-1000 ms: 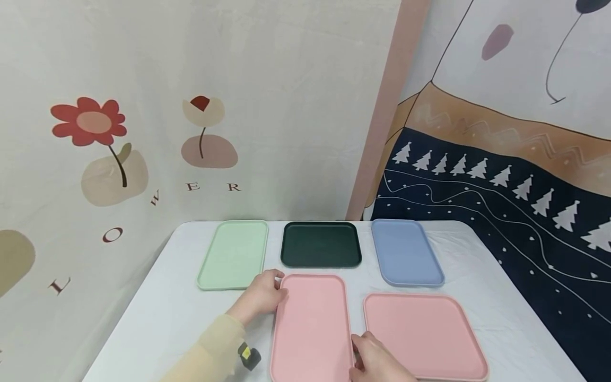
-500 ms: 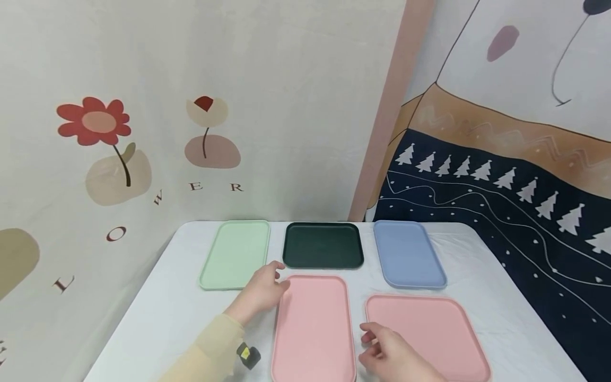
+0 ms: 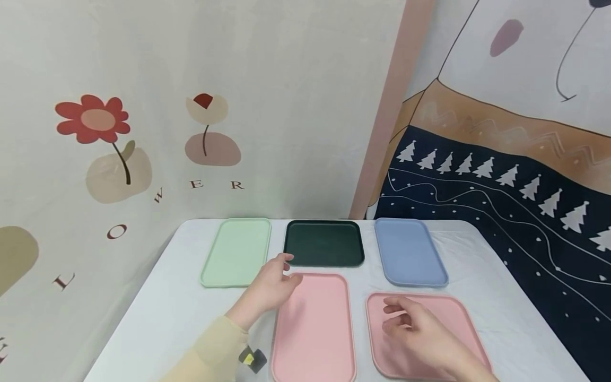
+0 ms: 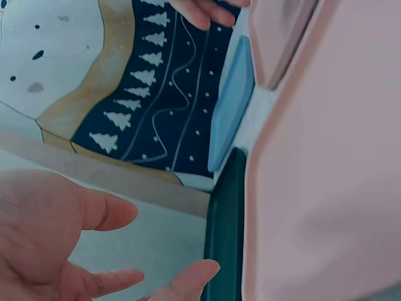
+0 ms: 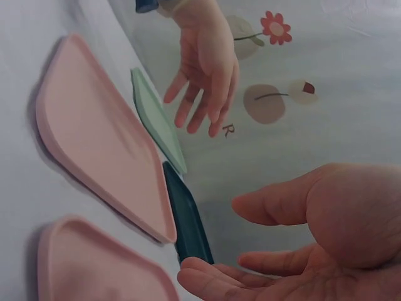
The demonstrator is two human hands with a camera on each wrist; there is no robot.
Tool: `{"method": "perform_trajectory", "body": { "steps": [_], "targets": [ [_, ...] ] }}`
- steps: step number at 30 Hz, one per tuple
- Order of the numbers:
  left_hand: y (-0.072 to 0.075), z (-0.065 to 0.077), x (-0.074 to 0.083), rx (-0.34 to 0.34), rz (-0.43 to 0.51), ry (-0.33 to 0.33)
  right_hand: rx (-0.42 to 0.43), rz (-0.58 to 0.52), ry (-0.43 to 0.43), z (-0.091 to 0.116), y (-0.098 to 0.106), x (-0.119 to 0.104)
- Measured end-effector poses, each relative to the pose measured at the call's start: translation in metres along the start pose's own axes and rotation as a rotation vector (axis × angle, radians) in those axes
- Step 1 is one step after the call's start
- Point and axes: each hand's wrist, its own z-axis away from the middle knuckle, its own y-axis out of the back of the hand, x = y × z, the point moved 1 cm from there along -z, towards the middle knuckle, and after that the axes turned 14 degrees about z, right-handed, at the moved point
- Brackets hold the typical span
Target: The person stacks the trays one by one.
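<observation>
My left hand [image 3: 271, 284] hovers above the far left corner of the upright-set pink tray [image 3: 315, 329], its fingers loosely spread and holding nothing. In the right wrist view a gap shows between that hand and the trays. My right hand [image 3: 422, 331] is over the second pink tray [image 3: 458, 313], which lies wider side across at the front right. Its fingers are relaxed and apart, with nothing between them. The left hand's fingertips overlap the front left corner of the dark green tray [image 3: 324, 244] in the head view.
Along the back of the white table [image 3: 157, 313] a light green tray [image 3: 236, 252] lies at the left and a blue tray [image 3: 410, 252] at the right. Printed cloth [image 3: 305, 106] hangs behind. A dark tag with a yellow patch [image 3: 253, 359] is by the left sleeve.
Both hands have let go of the middle pink tray. The right hand has moved right and up over the other pink tray; the left has lifted slightly. The trays stay in place.
</observation>
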Motion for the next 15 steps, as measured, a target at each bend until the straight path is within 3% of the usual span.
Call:
{"method": "perform_trajectory", "body": {
  "steps": [8, 15],
  "targets": [
    [-0.012, 0.009, 0.015, 0.007, 0.038, -0.030, 0.042, 0.085, -0.051, -0.003, 0.021, 0.008],
    [-0.029, 0.015, 0.021, -0.051, 0.082, -0.041, 0.120, 0.158, -0.086, -0.003, 0.039, 0.018]
  ]
}}
